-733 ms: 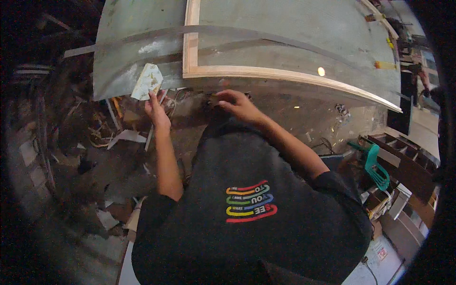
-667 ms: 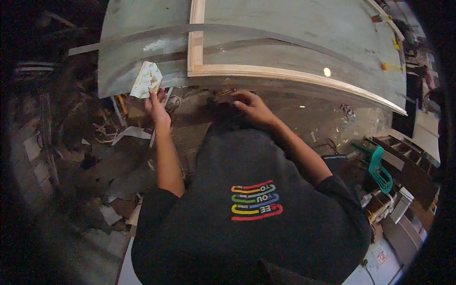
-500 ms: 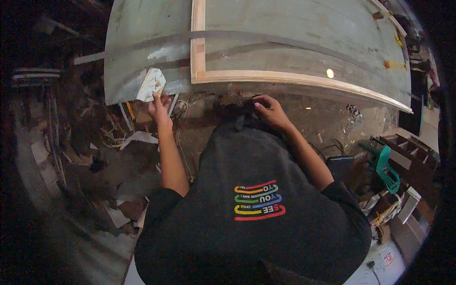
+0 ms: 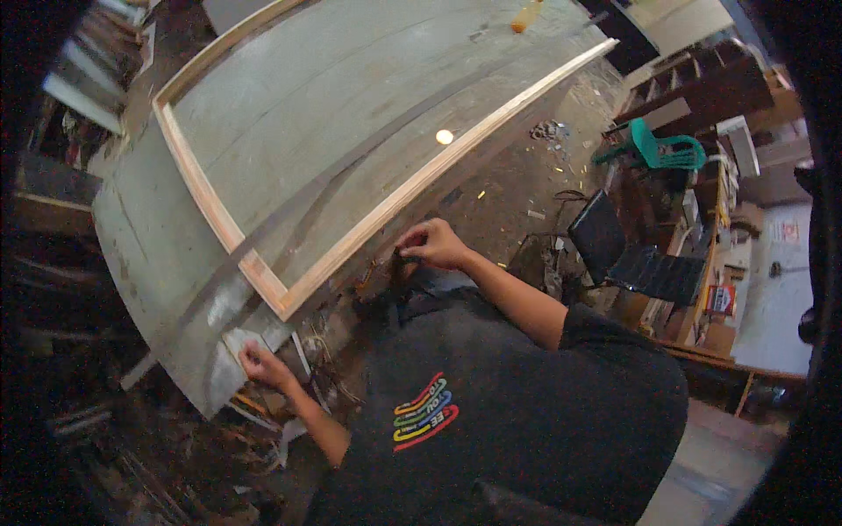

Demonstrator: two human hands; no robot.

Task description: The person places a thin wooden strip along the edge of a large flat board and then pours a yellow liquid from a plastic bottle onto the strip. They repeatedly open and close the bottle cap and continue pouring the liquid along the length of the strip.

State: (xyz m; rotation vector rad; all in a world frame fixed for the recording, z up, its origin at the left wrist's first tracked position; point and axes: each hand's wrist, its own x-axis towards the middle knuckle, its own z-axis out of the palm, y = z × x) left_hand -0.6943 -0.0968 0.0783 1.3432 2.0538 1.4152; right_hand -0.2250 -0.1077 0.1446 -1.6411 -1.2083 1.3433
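My left hand (image 4: 267, 367) is at the table's near left corner, with its fingers curled together over a stained white flat piece (image 4: 248, 339). Whether they grip that piece or something small is not clear. Close to my waist, the thumb and fingers of my right hand (image 4: 431, 245) are pinched together; a dark shape shows at the fingertips, too small to make out. A pale wooden frame (image 4: 386, 208) lies on the grey tabletop (image 4: 298, 131), one corner pointing toward me between my hands.
A dark strip crosses the tabletop under the frame. An amber bottle (image 4: 526, 16) stands at its far end. To the right are a green plastic chair (image 4: 653, 147), a black chair (image 4: 605, 232) and wooden shelving (image 4: 702, 79). Scraps litter the floor beneath the table edge.
My view has turned to the right, so the table and frame now slant. The left fingers, spread at the white piece before, have curled in. The right hand stays near my waist.
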